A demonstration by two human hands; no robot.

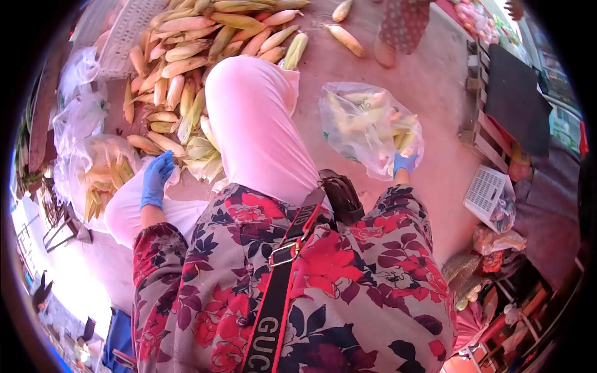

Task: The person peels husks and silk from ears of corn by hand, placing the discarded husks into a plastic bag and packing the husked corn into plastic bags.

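My right hand (405,163), in a thin blue glove, is at the near edge of a translucent white plastic bag (357,127) lying on the floor. Film covers part of my fingers, so I cannot tell whether they are closed on the bag or on an ear inside. The pale yellow-green ears of corn (404,138) in the bag show just ahead of those fingertips, and the rest of the bag spreads forward and to the left of them.

To the right of this grip, pink-tinted concrete floor (440,186) gives room as far as a slatted wooden pallet (474,87) and a white slotted plastic basket (485,191). On its left, my white-trousered right knee (252,105) and a dark brown pouch (342,198) bound the space.

My left hand (157,180), also blue-gloved, is by my bent left leg, fingers close together; I cannot tell whether anything is under them. Just ahead of it begins the edge of a large heap of husk-covered corn (183,65), while a clear plastic bag of yellowish husks (109,171) stands near on its left, leaving this side tight
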